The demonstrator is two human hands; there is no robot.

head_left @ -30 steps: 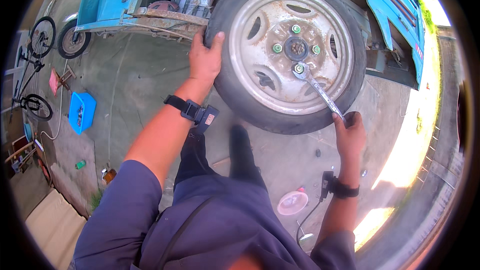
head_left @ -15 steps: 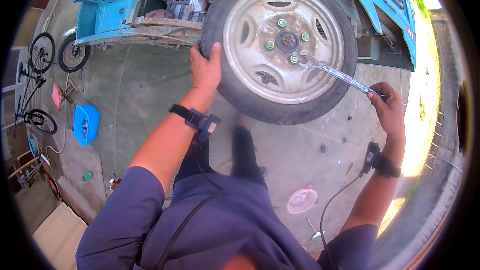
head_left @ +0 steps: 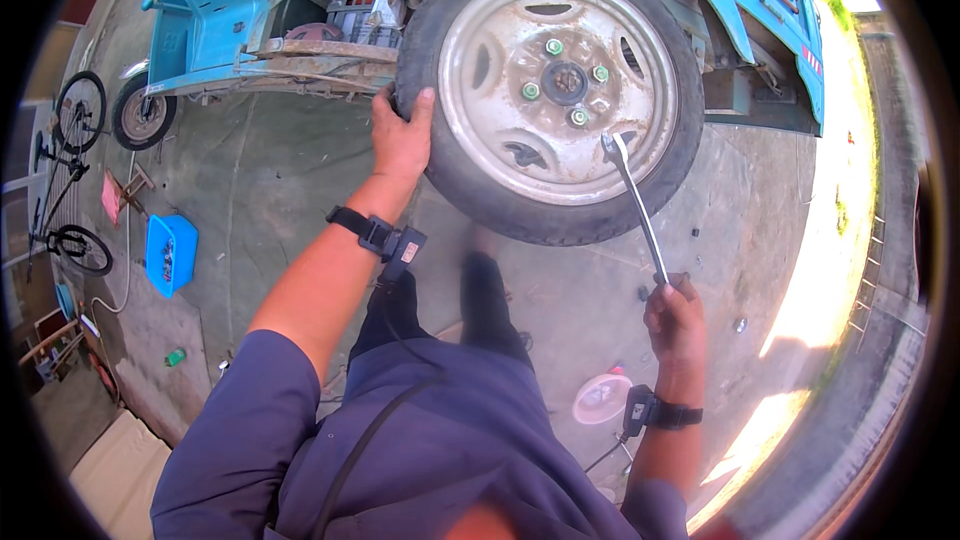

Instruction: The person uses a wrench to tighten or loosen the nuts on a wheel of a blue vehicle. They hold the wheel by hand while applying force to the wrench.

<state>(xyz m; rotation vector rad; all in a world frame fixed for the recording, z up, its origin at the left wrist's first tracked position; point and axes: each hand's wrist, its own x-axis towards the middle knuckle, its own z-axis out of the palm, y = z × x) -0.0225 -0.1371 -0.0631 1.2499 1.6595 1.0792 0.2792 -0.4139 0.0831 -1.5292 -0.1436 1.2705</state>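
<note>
Right grip (head_left: 675, 315) clasping wrench (head_left: 638, 200) (near lowest nut (head_left: 579, 117)); left grip (head_left: 403, 135) spread against tyre (head_left: 550, 225)

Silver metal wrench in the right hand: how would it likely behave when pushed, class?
The silver metal wrench is probably stiff: it looks straight and metallic. It may feel head-heavy, since the right hand grips its lower end. Its shiny surface could slip.

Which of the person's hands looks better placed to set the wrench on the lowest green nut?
Probably the right: the right hand holds the wrench, its head just off the lowest green nut. The left hand is against the left side of the tyre, holding no tool.
</note>
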